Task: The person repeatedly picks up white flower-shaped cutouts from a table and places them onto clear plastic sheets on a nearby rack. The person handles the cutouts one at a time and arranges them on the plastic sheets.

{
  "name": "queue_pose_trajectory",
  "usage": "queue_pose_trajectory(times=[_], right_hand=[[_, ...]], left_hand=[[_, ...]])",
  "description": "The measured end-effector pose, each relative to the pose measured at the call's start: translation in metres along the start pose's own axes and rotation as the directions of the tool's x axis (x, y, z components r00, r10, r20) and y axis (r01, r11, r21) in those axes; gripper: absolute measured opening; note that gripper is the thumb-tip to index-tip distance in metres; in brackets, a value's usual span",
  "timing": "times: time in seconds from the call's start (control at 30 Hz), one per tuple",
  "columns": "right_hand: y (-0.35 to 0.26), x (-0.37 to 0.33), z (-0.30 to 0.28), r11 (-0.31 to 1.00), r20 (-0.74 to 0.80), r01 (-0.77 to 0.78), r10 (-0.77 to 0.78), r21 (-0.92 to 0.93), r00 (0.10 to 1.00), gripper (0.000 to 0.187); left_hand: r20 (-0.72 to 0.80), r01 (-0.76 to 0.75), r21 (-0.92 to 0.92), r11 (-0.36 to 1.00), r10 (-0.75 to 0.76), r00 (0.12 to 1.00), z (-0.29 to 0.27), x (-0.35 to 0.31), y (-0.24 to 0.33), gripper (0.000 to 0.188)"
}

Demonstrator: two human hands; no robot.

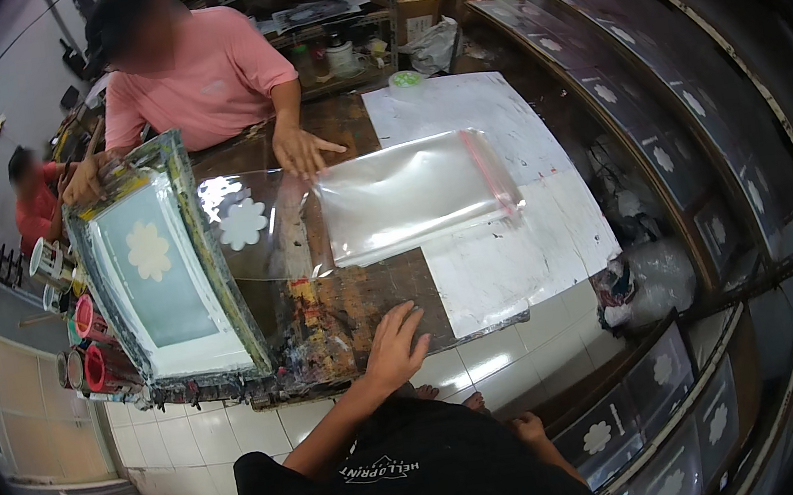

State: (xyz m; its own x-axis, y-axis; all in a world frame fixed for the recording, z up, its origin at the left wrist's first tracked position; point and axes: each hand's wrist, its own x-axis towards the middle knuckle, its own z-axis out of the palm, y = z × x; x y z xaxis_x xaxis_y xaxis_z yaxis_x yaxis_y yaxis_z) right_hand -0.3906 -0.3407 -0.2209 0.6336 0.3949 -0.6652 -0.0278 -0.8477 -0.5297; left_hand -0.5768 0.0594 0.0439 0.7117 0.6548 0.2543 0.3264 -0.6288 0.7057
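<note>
My left hand [396,347] lies on the near edge of the worn wooden table [391,287], fingers spread and holding nothing. My right hand [529,427] hangs low beside my body, close to the lower rack; its fingers are too small and partly hidden to read. Beyond my left hand lies a stack of clear plastic bags [410,197] with a pink strip at the right end. To its left is a clear plastic sheet bearing a white flower print [243,224]. A person in pink touches that plastic with one hand [302,151] and grips a tilted screen-printing frame [256,347] with the other.
White paper [489,286] covers the table's right side. Paint cans [109,366] stand at far left. Drying racks [655,110] with flower-printed sheets line the right and lower right. A wrapped bundle [659,276] sits beside the table. Another person [35,206] is further back.
</note>
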Motion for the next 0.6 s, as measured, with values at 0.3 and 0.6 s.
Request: queue_pose_trajectory(times=[0.3, 0.6], right_hand=[[0.051, 0.025, 0.024, 0.986, -0.098, 0.069, -0.054, 0.155, 0.994, 0.022], [-0.003, -0.030, 0.019, 0.848, 0.006, -0.093, 0.105, 0.522, 0.994, 0.019]], left_hand=[[-0.152, -0.113, 0.494, 0.862, 0.214, 0.965, -0.015, 0.087, 0.031, 0.058], [0.003, -0.109, 0.569, 0.815, 0.130, 0.991, 0.045, 0.066, -0.061, 0.021]])
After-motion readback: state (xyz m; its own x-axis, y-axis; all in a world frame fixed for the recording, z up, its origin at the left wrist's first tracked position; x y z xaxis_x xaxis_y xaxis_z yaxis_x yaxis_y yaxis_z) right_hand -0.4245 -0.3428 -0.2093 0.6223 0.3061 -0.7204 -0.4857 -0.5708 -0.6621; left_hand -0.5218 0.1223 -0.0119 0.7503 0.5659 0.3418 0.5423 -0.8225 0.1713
